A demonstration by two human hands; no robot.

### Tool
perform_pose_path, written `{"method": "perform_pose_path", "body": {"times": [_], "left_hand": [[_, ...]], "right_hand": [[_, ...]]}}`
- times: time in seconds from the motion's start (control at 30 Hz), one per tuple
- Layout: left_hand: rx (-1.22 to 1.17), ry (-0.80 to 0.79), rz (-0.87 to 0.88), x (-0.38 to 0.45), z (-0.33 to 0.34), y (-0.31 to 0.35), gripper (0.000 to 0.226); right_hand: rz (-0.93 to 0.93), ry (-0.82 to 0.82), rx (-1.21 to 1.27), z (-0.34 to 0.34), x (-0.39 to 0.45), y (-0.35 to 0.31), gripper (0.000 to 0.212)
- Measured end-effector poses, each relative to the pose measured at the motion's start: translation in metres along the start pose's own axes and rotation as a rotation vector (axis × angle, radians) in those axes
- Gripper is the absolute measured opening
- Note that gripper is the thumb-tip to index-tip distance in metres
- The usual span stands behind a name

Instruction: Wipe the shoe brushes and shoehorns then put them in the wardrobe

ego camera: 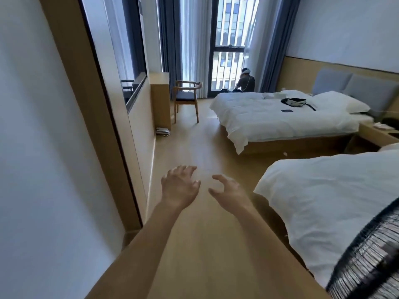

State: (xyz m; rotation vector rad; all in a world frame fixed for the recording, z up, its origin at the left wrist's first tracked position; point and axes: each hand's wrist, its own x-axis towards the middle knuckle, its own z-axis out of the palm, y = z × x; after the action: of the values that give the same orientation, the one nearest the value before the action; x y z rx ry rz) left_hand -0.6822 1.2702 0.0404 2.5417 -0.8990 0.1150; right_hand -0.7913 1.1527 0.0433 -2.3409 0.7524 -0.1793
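Note:
My left hand [180, 186] and my right hand [230, 192] are stretched out in front of me above the wooden floor, side by side and a little apart. Their fingers are spread and loosely bent, and neither hand holds anything. No shoe brush, shoehorn, cloth or wardrobe shows in this view.
A white wall [38, 147] with a wooden frame runs along my left. Two white beds stand on the right, the near bed [323, 201] and the far bed [280, 119]. A fan grille [367, 262] fills the lower right. A chair [186, 100], a cabinet [160, 100] and a seated person [246, 82] are by the window.

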Motion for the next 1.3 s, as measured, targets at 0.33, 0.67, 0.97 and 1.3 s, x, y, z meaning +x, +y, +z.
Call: {"method": "perform_pose_path", "body": {"times": [0.33, 0.67, 0.97, 1.3], "left_hand": [[-0.023, -0.105, 0.122, 0.168, 0.035, -0.020, 0.050], [0.012, -0.120, 0.126, 0.345, 0.085, -0.027, 0.049], [0.005, -0.097, 0.074, 0.542, 0.125, -0.010, 0.049], [-0.049, -0.167, 0.126, 0.714, 0.185, 0.022, 0.049]], "right_hand": [[0.123, 0.107, 0.091, 0.001, 0.155, 0.001, 0.050], [0.159, 0.137, 0.194, -0.009, 0.341, 0.025, 0.050], [0.110, 0.125, 0.239, -0.054, 0.548, 0.036, 0.049], [0.149, 0.206, 0.197, -0.101, 0.703, 0.077, 0.052]]}}
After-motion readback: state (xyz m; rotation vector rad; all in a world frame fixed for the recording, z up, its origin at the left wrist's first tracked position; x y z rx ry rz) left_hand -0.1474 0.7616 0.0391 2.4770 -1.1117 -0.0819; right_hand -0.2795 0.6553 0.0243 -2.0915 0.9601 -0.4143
